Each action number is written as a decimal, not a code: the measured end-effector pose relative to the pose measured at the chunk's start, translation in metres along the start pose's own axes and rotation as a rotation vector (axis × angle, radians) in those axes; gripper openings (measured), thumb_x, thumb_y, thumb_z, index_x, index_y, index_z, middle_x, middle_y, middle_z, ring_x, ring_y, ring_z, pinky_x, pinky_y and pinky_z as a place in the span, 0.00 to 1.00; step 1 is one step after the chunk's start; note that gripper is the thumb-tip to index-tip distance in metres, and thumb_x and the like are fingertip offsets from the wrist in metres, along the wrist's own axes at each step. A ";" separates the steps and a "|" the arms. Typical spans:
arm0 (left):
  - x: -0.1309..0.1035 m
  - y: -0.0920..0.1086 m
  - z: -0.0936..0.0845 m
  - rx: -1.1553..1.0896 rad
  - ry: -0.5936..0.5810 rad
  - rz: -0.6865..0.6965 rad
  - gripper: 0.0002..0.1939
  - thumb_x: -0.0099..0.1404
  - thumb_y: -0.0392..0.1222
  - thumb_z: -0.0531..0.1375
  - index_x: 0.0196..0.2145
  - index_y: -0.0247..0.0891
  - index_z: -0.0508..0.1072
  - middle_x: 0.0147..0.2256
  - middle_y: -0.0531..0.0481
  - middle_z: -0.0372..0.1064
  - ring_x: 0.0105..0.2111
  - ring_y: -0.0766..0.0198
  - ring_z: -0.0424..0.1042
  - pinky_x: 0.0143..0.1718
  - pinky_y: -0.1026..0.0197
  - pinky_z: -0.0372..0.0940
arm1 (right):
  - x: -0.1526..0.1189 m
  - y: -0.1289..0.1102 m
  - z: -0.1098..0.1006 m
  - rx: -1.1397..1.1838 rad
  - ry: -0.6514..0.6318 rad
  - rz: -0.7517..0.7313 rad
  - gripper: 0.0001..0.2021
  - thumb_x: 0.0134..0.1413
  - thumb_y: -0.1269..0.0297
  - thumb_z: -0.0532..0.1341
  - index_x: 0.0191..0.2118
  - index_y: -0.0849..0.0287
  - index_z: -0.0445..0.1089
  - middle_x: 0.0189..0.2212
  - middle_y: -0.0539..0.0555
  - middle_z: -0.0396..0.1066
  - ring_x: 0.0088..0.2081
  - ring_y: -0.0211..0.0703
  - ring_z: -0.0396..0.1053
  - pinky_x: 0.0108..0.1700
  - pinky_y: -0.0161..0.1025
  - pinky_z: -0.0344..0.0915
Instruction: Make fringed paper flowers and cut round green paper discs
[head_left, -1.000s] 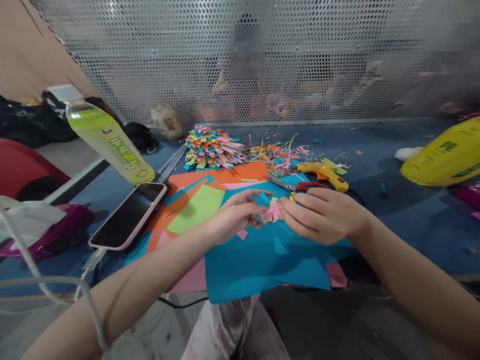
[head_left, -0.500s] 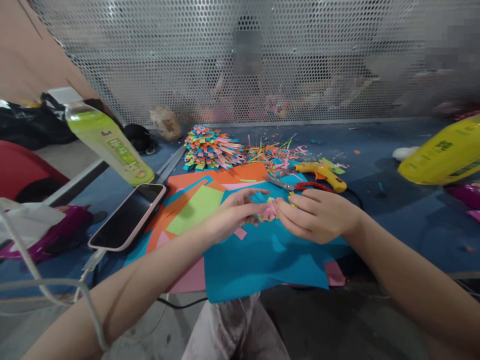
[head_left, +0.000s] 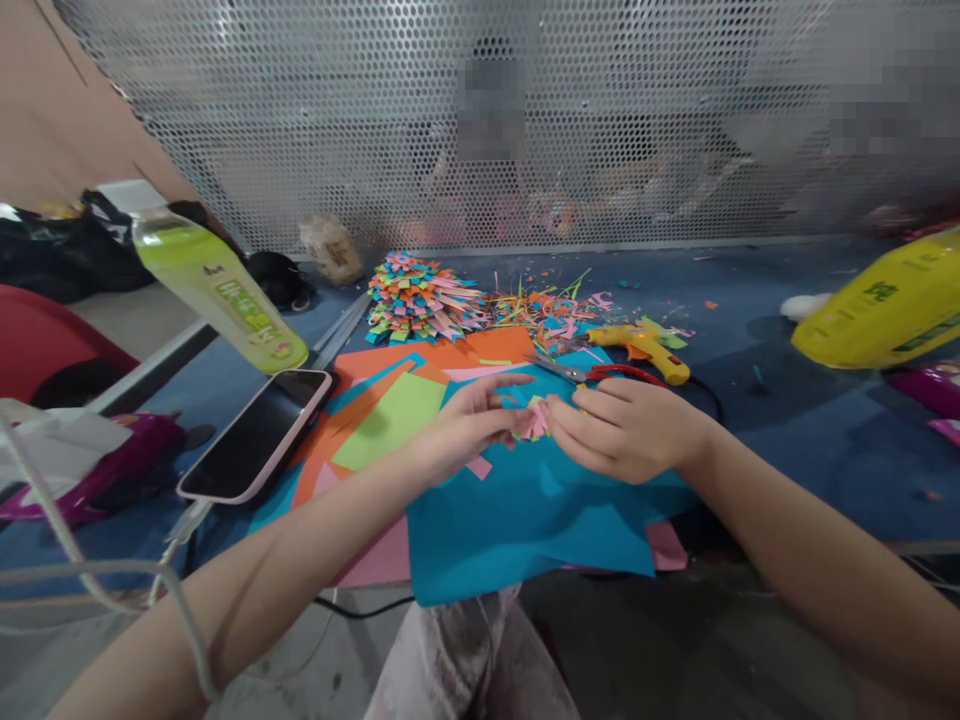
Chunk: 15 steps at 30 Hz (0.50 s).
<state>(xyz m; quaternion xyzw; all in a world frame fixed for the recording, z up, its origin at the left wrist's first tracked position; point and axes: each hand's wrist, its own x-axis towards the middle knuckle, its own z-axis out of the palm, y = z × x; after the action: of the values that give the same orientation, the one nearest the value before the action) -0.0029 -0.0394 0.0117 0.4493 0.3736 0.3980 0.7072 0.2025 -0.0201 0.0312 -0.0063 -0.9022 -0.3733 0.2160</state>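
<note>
Between my two hands is a small fringed paper piece (head_left: 535,420), pink with bits of green. My left hand (head_left: 480,420) grips its left side between thumb and fingers. My right hand (head_left: 615,425) is closed, fingertips at its right edge, with a bit of yellow showing between the fingers. Both hands are over a blue paper sheet (head_left: 525,530). Just beyond my right hand lie scissors with red handles (head_left: 626,372) and a yellow glue gun (head_left: 649,350). A cone of many colored paper strips (head_left: 420,300) stands farther back.
Paper scraps (head_left: 544,308) lie beside the cone. At left are a phone (head_left: 259,435) with a cable, a green drink bottle (head_left: 217,280) and a purple tissue pack (head_left: 135,460). A yellow bottle (head_left: 885,300) lies at right. A perforated metal panel (head_left: 390,120) rises behind.
My right hand has shifted very slightly left, and the blue bit seen above the paper piece shows less. Otherwise the hands hold nearly the same pose.
</note>
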 end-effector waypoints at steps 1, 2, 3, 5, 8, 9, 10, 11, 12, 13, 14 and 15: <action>0.001 0.000 0.000 -0.042 0.003 -0.023 0.23 0.51 0.40 0.66 0.45 0.35 0.69 0.24 0.54 0.68 0.23 0.69 0.66 0.25 0.65 0.60 | 0.000 0.001 0.002 0.026 -0.006 0.051 0.13 0.61 0.73 0.49 0.35 0.62 0.72 0.35 0.55 0.76 0.29 0.39 0.67 0.25 0.37 0.58; 0.002 0.001 -0.001 -0.079 0.012 -0.047 0.21 0.53 0.42 0.65 0.44 0.35 0.69 0.25 0.52 0.68 0.23 0.68 0.67 0.25 0.64 0.60 | -0.001 0.001 0.004 0.077 -0.008 0.133 0.12 0.61 0.72 0.50 0.34 0.61 0.71 0.34 0.55 0.76 0.29 0.38 0.67 0.26 0.36 0.59; 0.003 0.002 -0.002 -0.110 0.038 -0.055 0.19 0.55 0.44 0.64 0.43 0.35 0.70 0.26 0.51 0.69 0.24 0.67 0.68 0.25 0.64 0.61 | -0.001 0.002 0.007 0.159 0.001 0.236 0.11 0.61 0.71 0.51 0.34 0.61 0.70 0.34 0.54 0.75 0.30 0.38 0.68 0.27 0.36 0.60; 0.007 0.003 -0.006 -0.139 0.141 -0.008 0.16 0.57 0.44 0.62 0.42 0.35 0.70 0.28 0.49 0.71 0.25 0.66 0.70 0.25 0.63 0.61 | -0.003 0.003 0.013 0.408 0.069 0.495 0.07 0.60 0.68 0.54 0.34 0.60 0.69 0.33 0.54 0.73 0.33 0.38 0.69 0.29 0.34 0.63; 0.014 0.003 -0.016 -0.106 0.324 0.178 0.16 0.55 0.38 0.64 0.42 0.35 0.69 0.31 0.49 0.72 0.28 0.67 0.71 0.28 0.64 0.63 | -0.005 0.004 0.022 0.835 0.197 0.828 0.04 0.56 0.66 0.58 0.31 0.60 0.66 0.29 0.52 0.69 0.28 0.35 0.66 0.26 0.32 0.62; 0.016 0.003 -0.020 -0.072 0.349 0.229 0.16 0.54 0.38 0.64 0.42 0.35 0.70 0.30 0.49 0.72 0.29 0.67 0.72 0.28 0.65 0.63 | -0.006 0.004 0.024 0.964 0.207 0.922 0.06 0.56 0.66 0.58 0.29 0.60 0.65 0.25 0.50 0.66 0.25 0.34 0.64 0.24 0.32 0.60; 0.017 0.003 -0.022 -0.031 0.353 0.263 0.16 0.54 0.38 0.65 0.42 0.35 0.70 0.29 0.50 0.72 0.31 0.67 0.72 0.29 0.65 0.63 | -0.005 0.004 0.025 1.087 0.195 1.007 0.07 0.55 0.65 0.58 0.28 0.59 0.64 0.22 0.48 0.63 0.22 0.32 0.61 0.22 0.32 0.58; 0.018 0.002 -0.024 0.011 0.349 0.288 0.17 0.53 0.38 0.65 0.41 0.34 0.71 0.28 0.50 0.72 0.32 0.66 0.72 0.30 0.65 0.64 | -0.005 0.004 0.025 1.200 0.174 1.074 0.08 0.55 0.63 0.58 0.27 0.59 0.63 0.20 0.47 0.60 0.19 0.31 0.58 0.21 0.32 0.56; 0.018 0.001 -0.025 0.051 0.336 0.304 0.17 0.53 0.40 0.65 0.41 0.34 0.71 0.28 0.51 0.72 0.32 0.66 0.72 0.31 0.65 0.64 | -0.004 0.003 0.025 1.302 0.154 1.128 0.09 0.55 0.62 0.58 0.27 0.59 0.63 0.18 0.45 0.58 0.18 0.30 0.56 0.20 0.32 0.54; 0.018 0.001 -0.026 0.088 0.320 0.312 0.18 0.53 0.41 0.66 0.42 0.34 0.72 0.28 0.51 0.72 0.33 0.66 0.72 0.31 0.65 0.64 | -0.004 0.003 0.025 1.388 0.131 1.165 0.10 0.55 0.60 0.58 0.27 0.59 0.63 0.16 0.44 0.57 0.17 0.30 0.55 0.19 0.31 0.53; 0.017 0.000 -0.025 0.125 0.305 0.316 0.19 0.53 0.43 0.66 0.42 0.34 0.72 0.28 0.50 0.73 0.32 0.66 0.72 0.31 0.65 0.64 | -0.003 0.003 0.025 1.458 0.107 1.187 0.10 0.55 0.59 0.58 0.27 0.59 0.62 0.15 0.44 0.56 0.16 0.29 0.54 0.19 0.31 0.52; 0.017 0.000 -0.024 0.161 0.298 0.318 0.20 0.53 0.44 0.66 0.43 0.34 0.72 0.27 0.51 0.73 0.31 0.66 0.72 0.30 0.65 0.64 | -0.003 0.002 0.025 1.510 0.082 1.199 0.11 0.55 0.58 0.59 0.27 0.59 0.62 0.15 0.43 0.56 0.16 0.29 0.53 0.19 0.31 0.51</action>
<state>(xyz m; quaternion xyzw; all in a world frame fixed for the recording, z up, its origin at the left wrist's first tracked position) -0.0170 -0.0165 0.0011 0.4938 0.4291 0.5352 0.5344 0.1959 -0.0008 0.0157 -0.3124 -0.7430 0.4779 0.3493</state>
